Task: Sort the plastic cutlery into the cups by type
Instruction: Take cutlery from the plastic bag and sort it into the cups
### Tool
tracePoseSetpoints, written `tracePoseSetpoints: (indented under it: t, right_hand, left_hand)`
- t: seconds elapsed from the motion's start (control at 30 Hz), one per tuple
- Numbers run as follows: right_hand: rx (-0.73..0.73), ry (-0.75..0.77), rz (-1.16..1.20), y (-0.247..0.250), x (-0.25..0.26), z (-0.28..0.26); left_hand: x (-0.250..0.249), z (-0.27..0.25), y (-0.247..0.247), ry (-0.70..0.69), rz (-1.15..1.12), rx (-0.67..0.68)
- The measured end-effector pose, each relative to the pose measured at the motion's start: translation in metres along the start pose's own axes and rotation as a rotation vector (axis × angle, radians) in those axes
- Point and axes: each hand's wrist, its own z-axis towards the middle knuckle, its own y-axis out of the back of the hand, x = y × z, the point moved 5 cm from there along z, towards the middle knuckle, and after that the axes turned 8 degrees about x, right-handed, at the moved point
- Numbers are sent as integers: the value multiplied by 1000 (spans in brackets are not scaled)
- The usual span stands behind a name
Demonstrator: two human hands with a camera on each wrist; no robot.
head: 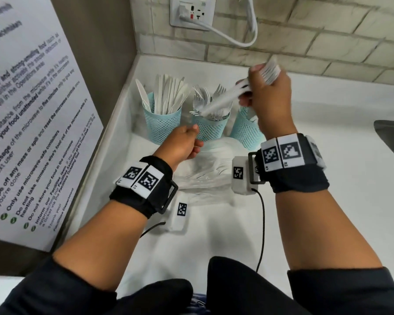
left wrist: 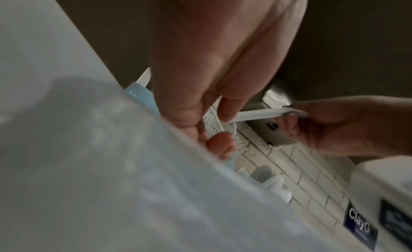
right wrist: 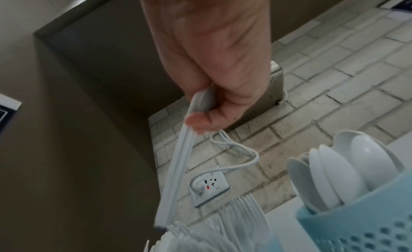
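White counter (head: 328, 201) runs into a corner, with a big printed notice (head: 32, 123) leaning up the left side and a pale brick wall (head: 328, 30) at the back. A wall socket (head: 192, 13) sits up there with a white cable (head: 241, 39) looping off it.

A crinkly clear plastic bag (head: 205, 176) lies on the counter right in front of the cups, between the two wrists.

Three light blue mesh cups stand in a row near the corner. The left cup (head: 163, 123) is packed with knives (head: 168, 94) standing upright. The middle cup (head: 210, 128) has forks (head: 203, 96) with the prongs up. The right cup (head: 246, 130) is partly hidden behind the right arm in the head view, but the right wrist view shows spoons (right wrist: 347, 171) standing in it, bowls up.

The right hand (head: 268, 96) is up above the middle and right cups, fingers curled round a bundle of forks (head: 221, 98) held by the handles. The bundle slants down to the left, its prong end over the middle cup. It's blurry, so no idea how many are in it.

The left hand (head: 182, 144) is low, just in front of the middle cup, fingers loosely curled. Can't see anything in it; whether it touches the cup or bag, can't tell.
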Motion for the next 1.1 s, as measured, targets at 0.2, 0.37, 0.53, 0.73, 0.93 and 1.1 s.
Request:
tracePoseSetpoints:
  t: [0.2,0.37,0.53,0.73,0.93,1.1]
  right_hand:
    - [-58,209,-243,-8,6,9]
    - [150,161,-647,-35,-25,20]
    - [273,94,-1095,-54,-48,23]
    - [440,-56,-1181,-58,-46,17]
    - [559,-99,-1149,-59,-29,12]
    - [581,-90,-1159,-55,-13,6]
  left_hand:
    - [14,0,-6,44,454,165]
    - [23,-3,-9,86,868,268]
    - [31,-2,-10,120,1009,277]
    - [42,-3,-16,124,1094,308]
    - [47,-2,-19,162,1177,349]
    - [48,-2,-23,157,1227,373]
